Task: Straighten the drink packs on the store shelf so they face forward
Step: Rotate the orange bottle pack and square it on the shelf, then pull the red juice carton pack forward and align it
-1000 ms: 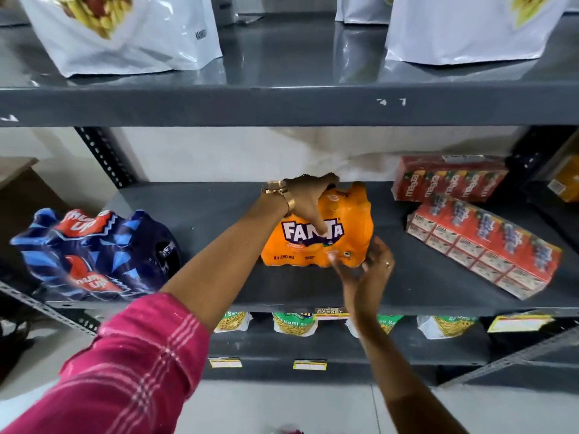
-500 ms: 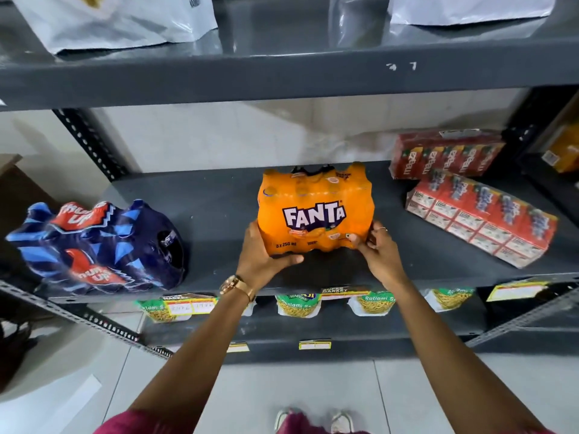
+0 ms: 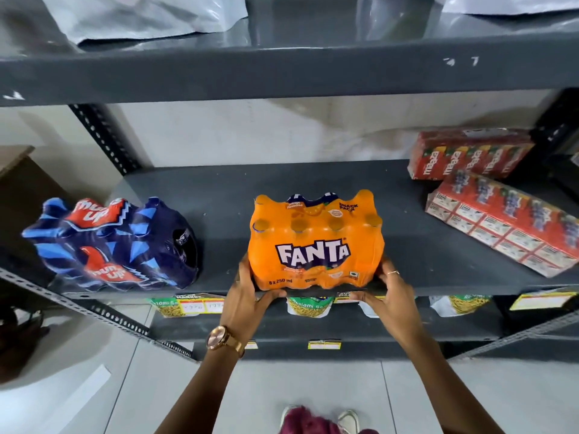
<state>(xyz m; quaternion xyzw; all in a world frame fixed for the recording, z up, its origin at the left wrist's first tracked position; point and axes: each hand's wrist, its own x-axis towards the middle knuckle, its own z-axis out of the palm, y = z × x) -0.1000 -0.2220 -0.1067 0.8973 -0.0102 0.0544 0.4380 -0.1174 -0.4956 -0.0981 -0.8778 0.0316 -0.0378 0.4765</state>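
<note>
An orange Fanta pack (image 3: 315, 242) stands upright at the front edge of the grey middle shelf (image 3: 219, 195), its logo facing me. My left hand (image 3: 247, 300) grips its lower left corner and my right hand (image 3: 391, 296) grips its lower right corner, thumbs under the front edge. A blue Thums Up pack (image 3: 109, 245) lies tilted at the shelf's left end. A red juice-carton pack (image 3: 507, 223) lies slanted on the right, with a red Maaza pack (image 3: 470, 155) behind it.
The upper shelf (image 3: 282, 73) overhangs close above and carries white bags (image 3: 150, 17). Snack pouches (image 3: 307, 306) and yellow price tags (image 3: 324, 344) sit on the lower shelf. A slotted upright (image 3: 103, 136) stands at back left. The floor shows below.
My left hand came off the top of the Fanta pack and went to its lower left corner. Both hands turned the pack upright and drew it to the shelf's front edge.
</note>
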